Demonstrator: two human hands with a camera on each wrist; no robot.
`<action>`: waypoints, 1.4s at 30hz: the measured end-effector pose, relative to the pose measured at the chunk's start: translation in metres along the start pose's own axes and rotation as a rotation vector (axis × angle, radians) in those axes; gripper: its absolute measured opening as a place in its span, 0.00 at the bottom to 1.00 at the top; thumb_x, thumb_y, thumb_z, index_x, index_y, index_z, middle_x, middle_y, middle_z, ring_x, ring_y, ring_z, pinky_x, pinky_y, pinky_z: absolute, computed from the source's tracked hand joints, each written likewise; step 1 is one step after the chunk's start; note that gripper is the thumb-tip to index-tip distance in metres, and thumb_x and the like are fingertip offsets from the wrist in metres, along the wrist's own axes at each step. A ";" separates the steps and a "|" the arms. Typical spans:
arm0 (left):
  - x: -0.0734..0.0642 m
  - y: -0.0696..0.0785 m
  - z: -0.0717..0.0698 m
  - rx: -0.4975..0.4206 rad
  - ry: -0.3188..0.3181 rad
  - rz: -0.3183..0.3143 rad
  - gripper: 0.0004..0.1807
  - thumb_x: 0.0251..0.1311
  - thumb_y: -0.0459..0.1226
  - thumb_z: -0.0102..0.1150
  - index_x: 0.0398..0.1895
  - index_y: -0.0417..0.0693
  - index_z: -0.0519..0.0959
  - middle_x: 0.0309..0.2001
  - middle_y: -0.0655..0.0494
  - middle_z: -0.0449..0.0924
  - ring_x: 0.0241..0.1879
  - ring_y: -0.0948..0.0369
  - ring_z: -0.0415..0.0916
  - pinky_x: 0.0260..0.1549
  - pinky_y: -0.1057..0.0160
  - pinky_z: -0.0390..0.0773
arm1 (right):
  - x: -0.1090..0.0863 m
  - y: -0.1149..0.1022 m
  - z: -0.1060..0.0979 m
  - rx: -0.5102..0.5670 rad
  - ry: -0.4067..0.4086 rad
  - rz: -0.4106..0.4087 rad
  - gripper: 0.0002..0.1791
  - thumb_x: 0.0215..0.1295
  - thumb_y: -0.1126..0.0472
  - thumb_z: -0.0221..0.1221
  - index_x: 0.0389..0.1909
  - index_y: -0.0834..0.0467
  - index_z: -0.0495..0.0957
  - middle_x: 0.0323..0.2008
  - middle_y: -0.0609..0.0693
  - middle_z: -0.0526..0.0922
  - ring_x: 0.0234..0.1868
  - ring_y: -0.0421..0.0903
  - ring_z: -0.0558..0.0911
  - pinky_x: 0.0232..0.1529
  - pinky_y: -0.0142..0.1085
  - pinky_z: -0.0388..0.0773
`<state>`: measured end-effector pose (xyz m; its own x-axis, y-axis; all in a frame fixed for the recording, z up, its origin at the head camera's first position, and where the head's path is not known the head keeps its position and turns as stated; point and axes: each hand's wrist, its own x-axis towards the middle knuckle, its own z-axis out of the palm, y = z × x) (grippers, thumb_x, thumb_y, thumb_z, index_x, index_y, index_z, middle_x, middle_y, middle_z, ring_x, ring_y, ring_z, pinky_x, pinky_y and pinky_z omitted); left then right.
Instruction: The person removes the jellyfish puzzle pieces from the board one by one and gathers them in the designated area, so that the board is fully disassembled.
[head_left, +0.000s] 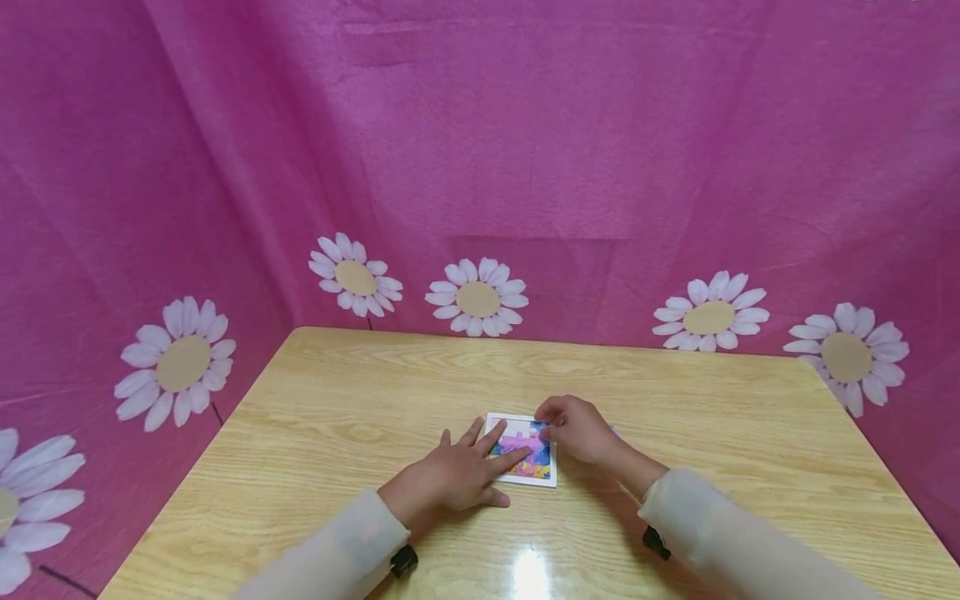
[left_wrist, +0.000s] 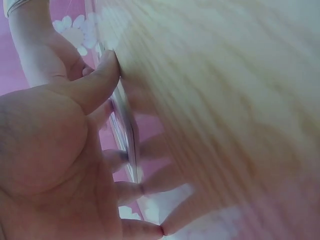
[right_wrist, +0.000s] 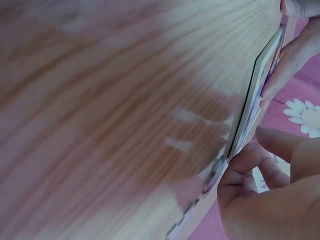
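Observation:
A small jigsaw puzzle (head_left: 517,443) in a white-bordered tray (head_left: 525,480) lies flat on the table, its picture pink, blue and yellow. Over its left part my left hand (head_left: 467,475) is spread, fingers straight, the thumb resting outside the near edge. At the tray's far right corner is my right hand (head_left: 581,429), thumb and fingers bent toward each other. In the right wrist view its fingertips are right at the tray's edge; I cannot tell whether a piece is between them. Notched puzzle pieces (right_wrist: 192,207) lie beside the tray, mostly hidden behind the right hand in the head view.
The wood-grain table (head_left: 360,392) is glossy and reflects the hands and a bright light spot near the front. A pink cloth (head_left: 525,150) with white daisies hangs behind the table and along its sides.

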<state>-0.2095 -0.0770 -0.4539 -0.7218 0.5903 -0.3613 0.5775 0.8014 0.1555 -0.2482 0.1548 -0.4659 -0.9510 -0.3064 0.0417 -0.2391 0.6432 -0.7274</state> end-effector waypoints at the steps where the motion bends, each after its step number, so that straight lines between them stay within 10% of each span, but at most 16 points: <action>1: 0.000 0.000 0.000 0.000 0.001 0.003 0.41 0.68 0.66 0.49 0.81 0.84 0.47 0.85 0.57 0.36 0.83 0.43 0.34 0.68 0.26 0.54 | 0.001 -0.001 0.001 -0.012 -0.003 -0.001 0.08 0.61 0.72 0.68 0.40 0.62 0.85 0.38 0.53 0.84 0.40 0.48 0.80 0.45 0.45 0.78; 28: 0.002 -0.001 0.003 0.010 0.010 -0.001 0.40 0.69 0.66 0.49 0.81 0.83 0.48 0.85 0.56 0.36 0.82 0.43 0.35 0.68 0.26 0.54 | 0.010 -0.009 0.011 -0.201 -0.049 -0.018 0.10 0.55 0.71 0.72 0.26 0.55 0.83 0.33 0.50 0.77 0.41 0.46 0.73 0.47 0.44 0.73; 42: 0.001 0.000 0.000 0.002 0.000 -0.007 0.40 0.69 0.65 0.50 0.81 0.83 0.49 0.85 0.56 0.36 0.83 0.44 0.34 0.69 0.26 0.54 | 0.009 -0.009 0.010 -0.160 -0.004 -0.041 0.17 0.54 0.72 0.73 0.37 0.55 0.76 0.36 0.52 0.82 0.41 0.49 0.79 0.46 0.47 0.77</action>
<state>-0.2100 -0.0761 -0.4543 -0.7258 0.5846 -0.3625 0.5732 0.8054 0.1511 -0.2531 0.1391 -0.4660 -0.9390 -0.3373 0.0665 -0.3064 0.7334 -0.6069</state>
